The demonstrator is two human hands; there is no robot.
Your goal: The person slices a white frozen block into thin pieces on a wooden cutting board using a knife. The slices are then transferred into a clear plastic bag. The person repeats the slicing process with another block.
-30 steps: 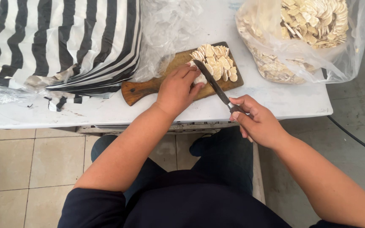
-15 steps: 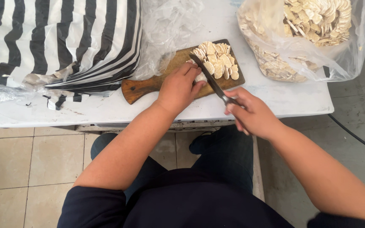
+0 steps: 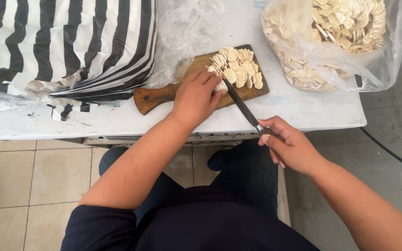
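Observation:
A wooden cutting board [image 3: 157, 96] lies on the white table [image 3: 298, 109], with a heap of pale round slices [image 3: 238, 67] at its far end. My left hand [image 3: 195, 95] presses a pale piece [image 3: 220, 85] onto the board; most of that piece is hidden under my fingers. My right hand [image 3: 290, 145] grips the handle of a dark knife [image 3: 240, 104]. Its blade slants up across the board and meets the pale piece next to my left fingertips.
A clear plastic bag [image 3: 336, 42] full of pale slices stands at the table's right end. A black-and-white striped bag [image 3: 56, 46] and crumpled clear plastic [image 3: 182, 37] cover the left. Tiled floor [image 3: 19, 172] lies below the table edge, with a dark cable [image 3: 391, 153] at right.
My right hand and the knife have shifted slightly, the blade staying against the piece under my left fingers. The left hand has barely moved.

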